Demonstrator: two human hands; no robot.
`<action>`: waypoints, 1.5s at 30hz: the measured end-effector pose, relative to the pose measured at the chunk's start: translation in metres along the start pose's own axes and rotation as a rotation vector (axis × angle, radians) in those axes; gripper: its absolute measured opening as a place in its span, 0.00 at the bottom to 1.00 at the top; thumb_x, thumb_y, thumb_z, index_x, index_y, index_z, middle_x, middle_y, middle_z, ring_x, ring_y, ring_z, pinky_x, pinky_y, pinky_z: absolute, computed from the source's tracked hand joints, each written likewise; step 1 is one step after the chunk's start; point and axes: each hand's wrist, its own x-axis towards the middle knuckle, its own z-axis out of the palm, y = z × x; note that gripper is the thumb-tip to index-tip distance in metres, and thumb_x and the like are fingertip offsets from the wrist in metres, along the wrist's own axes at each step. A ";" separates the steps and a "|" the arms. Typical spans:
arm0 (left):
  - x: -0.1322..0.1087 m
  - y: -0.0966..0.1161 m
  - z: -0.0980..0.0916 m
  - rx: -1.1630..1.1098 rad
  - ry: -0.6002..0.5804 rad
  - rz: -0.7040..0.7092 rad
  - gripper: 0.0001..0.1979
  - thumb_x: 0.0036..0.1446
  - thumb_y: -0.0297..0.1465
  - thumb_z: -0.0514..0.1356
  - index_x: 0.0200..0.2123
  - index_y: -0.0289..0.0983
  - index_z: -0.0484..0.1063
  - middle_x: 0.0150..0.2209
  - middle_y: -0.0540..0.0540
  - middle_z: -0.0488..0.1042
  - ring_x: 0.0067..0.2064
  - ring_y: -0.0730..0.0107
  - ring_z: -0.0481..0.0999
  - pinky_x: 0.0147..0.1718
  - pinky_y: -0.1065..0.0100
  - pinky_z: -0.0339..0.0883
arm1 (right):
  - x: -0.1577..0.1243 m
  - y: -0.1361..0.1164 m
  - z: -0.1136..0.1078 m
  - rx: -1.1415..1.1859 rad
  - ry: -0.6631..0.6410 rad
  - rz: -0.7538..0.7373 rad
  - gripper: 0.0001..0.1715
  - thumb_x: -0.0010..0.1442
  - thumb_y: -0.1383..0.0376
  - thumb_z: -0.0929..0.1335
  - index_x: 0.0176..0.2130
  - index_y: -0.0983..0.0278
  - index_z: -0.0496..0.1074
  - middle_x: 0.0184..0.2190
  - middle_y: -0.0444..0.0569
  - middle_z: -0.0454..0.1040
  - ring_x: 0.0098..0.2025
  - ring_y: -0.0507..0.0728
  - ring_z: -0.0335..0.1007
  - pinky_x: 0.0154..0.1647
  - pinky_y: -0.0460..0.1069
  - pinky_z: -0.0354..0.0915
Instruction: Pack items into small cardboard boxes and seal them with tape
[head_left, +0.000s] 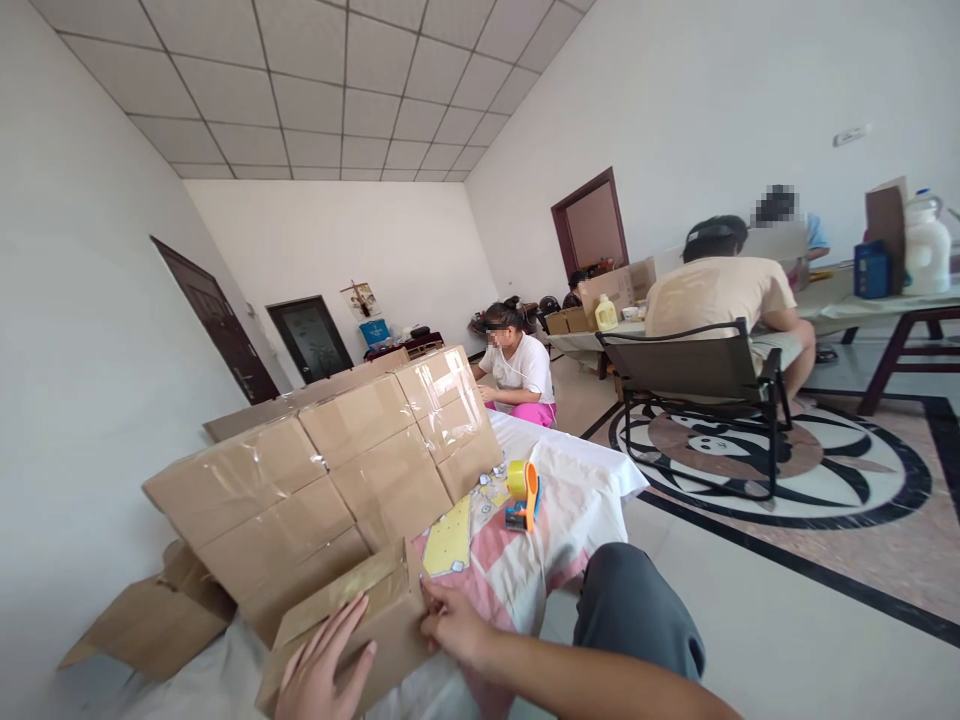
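Note:
A closed cardboard box [394, 620] with clear tape along its top lies in front of me on the cloth-covered table. My left hand [326, 665] rests on its near left part, fingers stretched out and thumb apart. At the box's right end, my right hand [454, 622] touches the upper edge with its fingers curled in and the index finger against the cardboard. Whether a bit of tape is between those fingers is too small to see. Beyond the box, an orange tape dispenser [531, 495] with a yellow roll stands on the cloth.
Stacked taped cardboard boxes [382, 470] form a wall behind the box. An open carton [150, 615] lies at left. A person in a white top [521, 365] sits past the table [592, 470]. Another person [712, 290] sits on a black chair [682, 370] at right.

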 end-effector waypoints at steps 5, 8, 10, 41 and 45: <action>0.000 0.004 -0.002 -0.013 0.009 -0.004 0.26 0.60 0.47 0.54 0.58 0.51 0.77 0.60 0.50 0.76 0.61 0.53 0.76 0.55 0.54 0.71 | 0.001 -0.001 0.000 0.008 0.013 0.024 0.50 0.42 0.76 0.66 0.65 0.62 0.69 0.27 0.38 0.66 0.19 0.49 0.59 0.24 0.46 0.59; 0.000 0.006 -0.002 -0.015 0.025 -0.011 0.26 0.61 0.48 0.53 0.57 0.50 0.77 0.60 0.49 0.76 0.61 0.53 0.76 0.54 0.54 0.71 | 0.006 0.003 0.000 -0.011 0.006 0.005 0.49 0.43 0.77 0.66 0.65 0.62 0.69 0.25 0.37 0.63 0.19 0.49 0.59 0.25 0.46 0.61; -0.001 0.009 -0.003 -0.015 0.029 -0.014 0.26 0.62 0.48 0.53 0.58 0.50 0.77 0.60 0.49 0.76 0.61 0.53 0.75 0.54 0.54 0.69 | 0.008 0.006 -0.001 -0.022 -0.004 -0.002 0.49 0.44 0.77 0.66 0.66 0.63 0.69 0.25 0.36 0.63 0.19 0.49 0.59 0.26 0.47 0.62; 0.083 0.157 -0.038 0.398 -0.391 -0.378 0.24 0.62 0.41 0.56 0.55 0.31 0.71 0.53 0.31 0.76 0.56 0.45 0.75 0.54 0.53 0.62 | 0.016 0.010 -0.004 0.049 -0.110 -0.117 0.19 0.41 0.70 0.66 0.35 0.63 0.77 0.17 0.36 0.64 0.17 0.47 0.53 0.20 0.44 0.53; 0.100 0.160 -0.036 0.407 -0.482 -0.373 0.23 0.60 0.35 0.61 0.57 0.34 0.70 0.55 0.32 0.76 0.57 0.48 0.76 0.54 0.54 0.64 | 0.021 0.001 -0.005 0.047 -0.054 -0.028 0.23 0.38 0.71 0.64 0.36 0.64 0.77 0.12 0.33 0.60 0.12 0.48 0.51 0.17 0.44 0.50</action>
